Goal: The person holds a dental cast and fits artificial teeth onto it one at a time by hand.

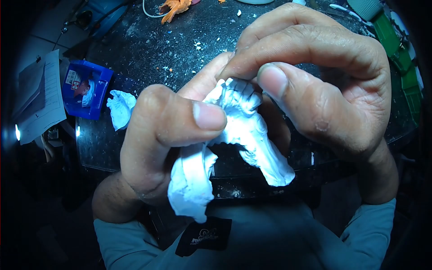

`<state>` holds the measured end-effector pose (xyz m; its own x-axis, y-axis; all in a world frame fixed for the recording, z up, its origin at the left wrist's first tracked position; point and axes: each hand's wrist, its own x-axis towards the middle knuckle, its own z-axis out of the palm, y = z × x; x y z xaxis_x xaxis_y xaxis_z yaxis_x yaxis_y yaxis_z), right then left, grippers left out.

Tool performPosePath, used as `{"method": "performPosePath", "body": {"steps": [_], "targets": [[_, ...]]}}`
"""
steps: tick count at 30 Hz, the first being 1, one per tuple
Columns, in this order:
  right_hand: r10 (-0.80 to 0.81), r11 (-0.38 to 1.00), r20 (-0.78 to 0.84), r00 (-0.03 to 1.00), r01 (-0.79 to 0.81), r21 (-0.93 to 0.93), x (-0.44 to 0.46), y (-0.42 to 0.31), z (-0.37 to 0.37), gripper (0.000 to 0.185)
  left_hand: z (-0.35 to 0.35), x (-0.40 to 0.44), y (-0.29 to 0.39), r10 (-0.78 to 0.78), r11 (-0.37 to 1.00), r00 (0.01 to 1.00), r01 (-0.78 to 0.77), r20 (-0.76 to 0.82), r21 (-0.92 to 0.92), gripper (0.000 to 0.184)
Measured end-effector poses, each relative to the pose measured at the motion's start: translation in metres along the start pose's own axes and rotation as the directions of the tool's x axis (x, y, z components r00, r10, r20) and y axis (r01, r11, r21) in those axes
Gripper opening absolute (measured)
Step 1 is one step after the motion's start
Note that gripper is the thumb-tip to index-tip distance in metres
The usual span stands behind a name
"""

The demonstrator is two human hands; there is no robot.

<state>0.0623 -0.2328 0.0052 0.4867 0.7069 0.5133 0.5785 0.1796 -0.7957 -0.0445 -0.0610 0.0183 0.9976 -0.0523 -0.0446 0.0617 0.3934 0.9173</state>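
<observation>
A white plaster dental cast [238, 112], horseshoe-shaped with dark pencil-like lines across the front teeth, is held up close to the camera. My left hand [155, 130] grips its left side, thumb pressed on the inner surface and fingers behind. My right hand [333, 85] is curled around the cast's front edge, with the thumb tip beside the marked teeth and the bent fingers at the top edge. The contact points of the right fingertips are partly hidden. Both long arms of the cast point down toward my body.
Left on the dark table [148, 49] sit a second white plaster piece [120, 109] and a blue box [101, 96] with contents. Papers [42, 99] lie beyond. Orange material [174, 9] is at the back, a green object [396, 49] at right. White crumbs dot the surface.
</observation>
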Motion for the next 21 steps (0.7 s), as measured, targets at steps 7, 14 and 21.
{"method": "performPosePath", "body": {"steps": [7,14,21], "targets": [[-0.008,1.000,-0.003,1.000,0.008,-0.023,-0.0002,-0.0038,-0.0015,0.021,0.0017,-0.0002,0.0006,0.000,1.000,1.000,0.000,0.000,0.001,0.037],[-0.020,0.999,0.001,1.000,0.020,-0.049,0.0002,-0.0051,-0.0026,0.021,0.0029,-0.0001,-0.0002,-0.005,1.000,1.000,0.005,0.002,-0.005,0.039],[-0.034,0.997,0.007,0.999,0.034,-0.074,0.0012,-0.0070,-0.0024,0.022,0.0024,0.0000,0.0005,-0.010,1.000,1.000,0.010,0.000,-0.016,0.042]]}}
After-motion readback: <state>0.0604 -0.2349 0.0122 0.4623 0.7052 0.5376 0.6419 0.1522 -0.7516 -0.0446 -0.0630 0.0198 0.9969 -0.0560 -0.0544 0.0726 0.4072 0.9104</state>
